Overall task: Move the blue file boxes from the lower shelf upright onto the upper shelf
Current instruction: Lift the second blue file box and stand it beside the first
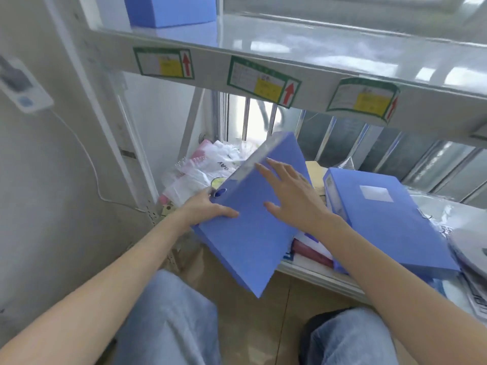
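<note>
A blue file box (pixel 250 233) is tilted in the air in front of the lower shelf (pixel 324 279), one end sticking out over the floor. My left hand (pixel 208 209) grips its spine edge near the finger hole. My right hand (pixel 292 196) lies flat on its broad face with fingers spread. A second blue file box (pixel 387 219) lies flat on the lower shelf to the right. A third blue file box (pixel 171 10) stands on the upper shelf (pixel 290 46) at the far left.
Plastic bags and papers (pixel 205 167) are heaped at the lower shelf's left end. Grey sheets and papers (pixel 469 248) lie at its right. Labels with red arrows (pixel 263 81) line the upper shelf's front beam. A wall device with a white cable (pixel 23 88) hangs at the left.
</note>
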